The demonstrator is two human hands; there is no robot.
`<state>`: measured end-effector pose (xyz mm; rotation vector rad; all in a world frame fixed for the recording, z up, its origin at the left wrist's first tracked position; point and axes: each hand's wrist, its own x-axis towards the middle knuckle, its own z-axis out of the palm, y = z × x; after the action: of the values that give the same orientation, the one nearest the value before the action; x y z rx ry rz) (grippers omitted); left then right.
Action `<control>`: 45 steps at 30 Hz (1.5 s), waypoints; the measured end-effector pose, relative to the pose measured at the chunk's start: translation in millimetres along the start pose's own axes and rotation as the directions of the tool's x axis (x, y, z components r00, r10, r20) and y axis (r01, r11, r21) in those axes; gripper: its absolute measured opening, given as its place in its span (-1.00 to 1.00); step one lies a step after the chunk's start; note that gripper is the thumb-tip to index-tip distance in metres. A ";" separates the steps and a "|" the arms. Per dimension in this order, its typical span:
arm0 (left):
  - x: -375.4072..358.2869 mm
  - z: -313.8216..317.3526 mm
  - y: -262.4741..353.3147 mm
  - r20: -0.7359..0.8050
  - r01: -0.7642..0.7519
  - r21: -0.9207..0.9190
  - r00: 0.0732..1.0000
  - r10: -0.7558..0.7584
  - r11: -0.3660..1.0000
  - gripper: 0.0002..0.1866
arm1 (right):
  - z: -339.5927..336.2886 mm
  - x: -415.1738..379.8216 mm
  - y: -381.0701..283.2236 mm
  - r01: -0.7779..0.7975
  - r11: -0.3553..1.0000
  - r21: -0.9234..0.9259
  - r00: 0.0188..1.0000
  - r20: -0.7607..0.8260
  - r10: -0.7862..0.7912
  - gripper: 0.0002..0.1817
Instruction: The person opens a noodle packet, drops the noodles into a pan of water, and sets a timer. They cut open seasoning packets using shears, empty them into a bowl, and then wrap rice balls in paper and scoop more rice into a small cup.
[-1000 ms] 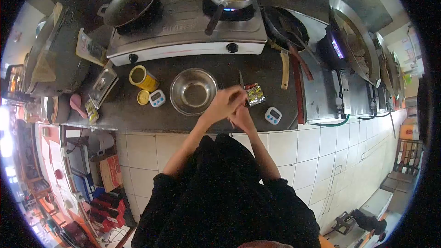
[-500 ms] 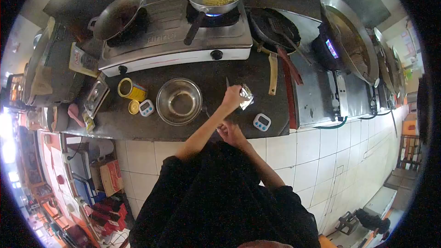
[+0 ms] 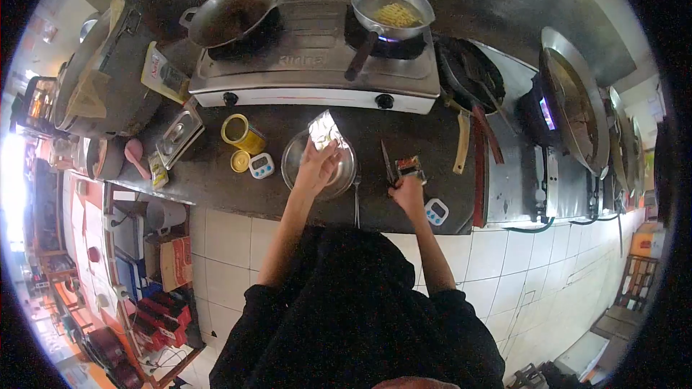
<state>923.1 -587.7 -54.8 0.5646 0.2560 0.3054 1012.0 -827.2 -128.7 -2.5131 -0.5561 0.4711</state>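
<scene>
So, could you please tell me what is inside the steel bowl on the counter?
The left hand holds a silvery packet over the steel bowl, covering most of it. The visible bit of rim and wall looks bare; the bottom is hidden.

the gas stove (image 3: 317,79) front bears the embossed brand "rinnai".

L hand (image 3: 317,166) hides most of steel bowl (image 3: 292,162); timer (image 3: 436,211) digits unreadable

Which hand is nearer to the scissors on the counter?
The right hand: it rests at the scissors, beside their handles. The left hand is farther left, holding a silver sachet over the steel bowl.
</scene>
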 end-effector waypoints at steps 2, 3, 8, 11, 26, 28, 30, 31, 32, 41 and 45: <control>-5.6 1.7 8.5 -0.074 -0.059 0.021 0.995 0.061 0.998 -0.70 | -10.7 2.9 5.3 -0.279 0.858 0.431 0.945 0.283 0.165 -0.68; -6.5 -6.0 8.3 -0.102 -0.085 0.034 0.991 0.088 0.996 -0.70 | -11.5 -1.1 12.0 -0.382 0.631 0.675 0.904 0.415 0.104 -0.76; -14.5 2.6 21.7 -0.232 -0.187 0.227 0.943 0.240 0.956 -0.69 | -33.6 -38.5 -60.3 -0.257 0.468 0.846 0.893 0.392 -0.219 -0.82; -13.2 -11.2 18.4 -0.207 -0.251 0.316 0.923 0.325 0.915 -0.65 | -32.8 -45.6 -106.4 -0.195 0.660 0.726 0.852 0.459 -0.254 -0.71; -27.1 -7.8 50.2 -0.138 -0.171 0.467 0.955 0.263 0.868 -0.64 | 3.4 -26.0 -145.2 -0.063 0.769 0.636 0.905 0.361 -0.224 -0.76; -25.0 -15.8 49.3 -0.128 -0.159 0.434 0.963 0.235 0.887 -0.62 | 5.7 -28.3 -141.8 0.011 0.787 0.617 0.924 0.294 -0.244 -0.82; -24.8 -24.2 48.3 -0.116 -0.139 0.447 0.971 0.211 0.884 -0.61 | 4.6 -26.9 -142.0 0.019 0.765 0.644 0.907 0.311 -0.284 -0.92; -26.7 -26.5 48.1 -0.099 -0.099 0.488 0.981 0.168 0.867 -0.60 | 4.3 -26.5 -142.0 0.021 0.753 0.658 0.898 0.318 -0.303 -0.97; -29.2 -28.7 47.5 -0.083 -0.059 0.529 0.989 0.121 0.847 -0.59 | 5.8 -24.6 -141.3 0.048 0.780 0.624 0.901 0.309 -0.303 -0.97; -30.4 -34.7 47.9 -0.015 0.027 0.614 1.000 -0.023 0.789 -0.50 | 18.7 -19.1 -132.7 0.070 0.795 0.602 0.922 0.265 -0.282 -0.95; -30.4 -35.3 39.3 -0.035 0.071 0.512 0.998 -0.061 0.856 -0.50 | 18.3 -18.8 -137.2 0.062 0.830 0.554 0.945 0.235 -0.228 -0.93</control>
<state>875.5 -549.8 -57.0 1.0826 0.3780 0.1717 948.2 -721.4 -63.5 -1.8525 -0.6181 0.8227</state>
